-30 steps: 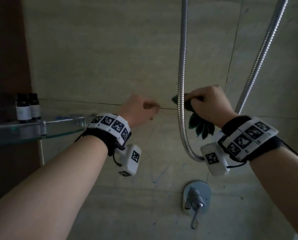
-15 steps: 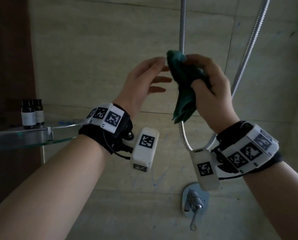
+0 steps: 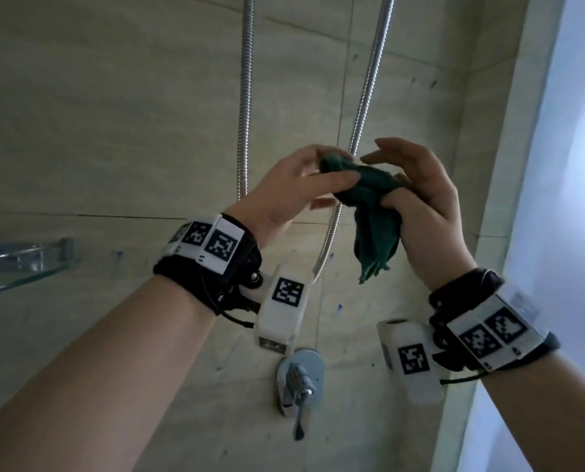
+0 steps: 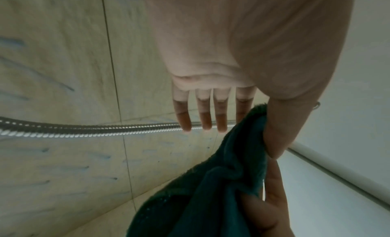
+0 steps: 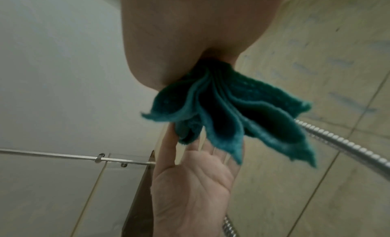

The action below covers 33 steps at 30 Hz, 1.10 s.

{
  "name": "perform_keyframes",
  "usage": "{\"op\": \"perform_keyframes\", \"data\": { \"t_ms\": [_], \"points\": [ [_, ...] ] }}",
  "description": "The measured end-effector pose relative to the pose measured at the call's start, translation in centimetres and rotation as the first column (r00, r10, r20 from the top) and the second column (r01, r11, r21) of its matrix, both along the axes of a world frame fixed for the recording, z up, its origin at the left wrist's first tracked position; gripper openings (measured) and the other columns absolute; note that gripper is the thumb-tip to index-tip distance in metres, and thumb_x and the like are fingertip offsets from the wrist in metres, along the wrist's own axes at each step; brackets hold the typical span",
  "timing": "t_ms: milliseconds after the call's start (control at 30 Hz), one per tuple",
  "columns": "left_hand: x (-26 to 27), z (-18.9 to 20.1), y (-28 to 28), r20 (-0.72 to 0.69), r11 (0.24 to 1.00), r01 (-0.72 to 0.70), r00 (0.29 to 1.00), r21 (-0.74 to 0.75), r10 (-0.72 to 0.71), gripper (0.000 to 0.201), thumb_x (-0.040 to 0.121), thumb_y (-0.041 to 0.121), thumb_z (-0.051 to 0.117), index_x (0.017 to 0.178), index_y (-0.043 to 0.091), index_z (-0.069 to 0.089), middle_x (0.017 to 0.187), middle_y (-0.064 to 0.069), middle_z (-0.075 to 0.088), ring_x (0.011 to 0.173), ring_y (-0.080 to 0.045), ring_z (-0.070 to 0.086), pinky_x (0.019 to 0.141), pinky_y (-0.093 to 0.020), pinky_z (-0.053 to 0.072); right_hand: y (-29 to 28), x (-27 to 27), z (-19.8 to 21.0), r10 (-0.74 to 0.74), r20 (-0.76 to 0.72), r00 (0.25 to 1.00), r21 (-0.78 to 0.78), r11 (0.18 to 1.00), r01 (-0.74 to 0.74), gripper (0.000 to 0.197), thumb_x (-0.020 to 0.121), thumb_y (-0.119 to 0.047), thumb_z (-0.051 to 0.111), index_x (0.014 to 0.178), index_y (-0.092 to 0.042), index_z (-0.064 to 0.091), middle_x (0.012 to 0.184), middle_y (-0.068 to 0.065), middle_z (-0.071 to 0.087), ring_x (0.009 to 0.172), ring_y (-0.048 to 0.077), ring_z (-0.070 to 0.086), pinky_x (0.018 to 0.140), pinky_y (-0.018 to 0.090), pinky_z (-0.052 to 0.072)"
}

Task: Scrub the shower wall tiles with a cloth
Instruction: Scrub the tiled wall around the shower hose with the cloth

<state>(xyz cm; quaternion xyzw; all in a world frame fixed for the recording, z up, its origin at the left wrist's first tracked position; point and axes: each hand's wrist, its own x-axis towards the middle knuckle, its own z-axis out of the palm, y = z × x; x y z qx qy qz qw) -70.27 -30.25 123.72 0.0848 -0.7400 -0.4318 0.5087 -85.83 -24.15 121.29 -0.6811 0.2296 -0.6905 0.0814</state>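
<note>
One tiled shower wall (image 3: 114, 131) spans the background, carrying two runs of metal hose (image 3: 245, 97), one glass shelf (image 3: 18, 267) and one mixer tap (image 3: 299, 379). Two hands meet in front of it. The right hand (image 3: 430, 212) clenches one green cloth (image 3: 372, 212); the left hand (image 3: 284, 192) pinches its upper end, other fingers spread.
</note>
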Motion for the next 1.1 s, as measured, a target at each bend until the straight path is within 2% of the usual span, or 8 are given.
{"op": "perform_keyframes", "data": {
  "t_ms": [100, 267, 467, 567, 667, 800, 1000, 1100],
  "points": [
    [-3.1, -0.1, -0.4, 0.080, 0.997, 0.075, 0.994, 0.006, -0.075, 0.043, 0.061, 0.013, 0.078, 0.098, 0.018, 0.058, 0.104, -0.004, 0.064, 0.105, -0.026, 0.061, 0.101, -0.052, 0.046, 0.0, -3.1, -0.4, -0.005, 0.057, 0.998, 0.018, 1.000, 0.004, 0.047, 0.072, 0.007, 0.040, 0.109, -0.014, 0.059, 0.109, 0.004, 0.065, 0.089, 0.021, 0.064, 0.071, 0.030, 0.054],
    [-8.9, 0.1, -1.6, 0.058, 0.999, 0.036, 0.998, -0.019, -0.035, 0.029, 0.081, -0.010, 0.066, 0.096, 0.012, 0.054, 0.092, -0.005, 0.064, 0.084, -0.016, 0.066, 0.080, -0.035, 0.058, -1.5, -8.7, -0.5, 0.049, 0.235, 0.971, 0.137, 0.987, -0.083, 0.037, 0.070, 0.004, 0.042, 0.093, -0.013, 0.065, 0.099, 0.006, 0.066, 0.089, 0.023, 0.063, 0.077, 0.037, 0.054],
    [-15.4, 0.7, -3.9, 0.037, 0.986, -0.140, 0.989, -0.092, 0.144, 0.026, 0.084, -0.004, 0.066, 0.095, 0.016, 0.055, 0.084, -0.003, 0.068, 0.076, -0.016, 0.068, 0.070, -0.036, 0.058, -4.6, -14.6, -0.5, 0.083, 0.253, 0.964, 0.307, 0.938, -0.161, 0.029, 0.073, -0.011, 0.048, 0.097, -0.010, 0.064, 0.087, 0.006, 0.069, 0.082, 0.020, 0.065, 0.070, 0.030, 0.052],
    [-17.5, 0.9, -4.8, 0.023, 0.981, -0.180, 0.983, -0.066, 0.182, 0.028, 0.085, 0.000, 0.067, 0.102, 0.015, 0.052, 0.090, -0.007, 0.068, 0.080, -0.020, 0.068, 0.071, -0.036, 0.058, -6.2, -15.8, -1.0, 0.182, 0.267, 0.946, 0.269, 0.929, -0.254, 0.021, 0.086, -0.006, 0.061, 0.107, -0.007, 0.057, 0.099, 0.008, 0.068, 0.093, 0.022, 0.066, 0.082, 0.032, 0.054],
    [-18.2, 1.2, -5.5, -0.059, 0.985, -0.167, 0.984, 0.049, 0.169, 0.030, 0.085, 0.000, 0.066, 0.109, 0.010, 0.050, 0.090, -0.008, 0.067, 0.077, -0.018, 0.068, 0.065, -0.029, 0.056, -7.3, -16.3, -0.8, 0.301, 0.329, 0.895, 0.207, 0.902, -0.380, 0.031, 0.079, -0.006, 0.063, 0.108, -0.007, 0.052, 0.105, 0.010, 0.067, 0.096, 0.023, 0.066, 0.086, 0.034, 0.055],
    [-17.4, 1.9, -5.7, -0.143, 0.983, -0.031, 0.988, 0.181, 0.057, 0.042, 0.088, 0.004, 0.061, 0.128, -0.003, 0.047, 0.091, -0.010, 0.067, 0.079, -0.017, 0.068, 0.067, -0.026, 0.055, -8.0, -16.1, 0.2, 0.420, 0.361, 0.832, 0.264, 0.810, -0.523, 0.033, 0.074, -0.007, 0.064, 0.106, -0.005, 0.056, 0.094, 0.009, 0.070, 0.080, 0.019, 0.068, 0.068, 0.028, 0.057],
    [-15.6, 3.7, -5.3, -0.138, 0.991, 0.014, 0.990, 0.131, 0.004, 0.038, 0.096, 0.011, 0.050, 0.131, -0.003, 0.046, 0.100, -0.009, 0.062, 0.087, -0.016, 0.062, 0.074, -0.023, 0.053, -7.8, -14.5, 2.4, 0.547, 0.390, 0.741, 0.215, 0.728, -0.651, 0.029, 0.075, -0.010, 0.060, 0.103, -0.005, 0.058, 0.090, 0.013, 0.067, 0.073, 0.022, 0.066, 0.062, 0.031, 0.057],
    [-14.8, 4.4, -4.9, -0.062, 0.992, -0.044, 0.997, 0.123, 0.052, 0.034, 0.099, 0.017, 0.047, 0.129, 0.001, 0.048, 0.098, -0.007, 0.061, 0.084, -0.014, 0.060, 0.067, -0.021, 0.052, -7.9, -13.3, 3.6, 0.615, 0.340, 0.711, 0.159, 0.708, -0.688, 0.020, 0.077, -0.006, 0.062, 0.096, -0.008, 0.055, 0.095, 0.011, 0.067, 0.081, 0.022, 0.066, 0.070, 0.030, 0.056]
  ]
}}
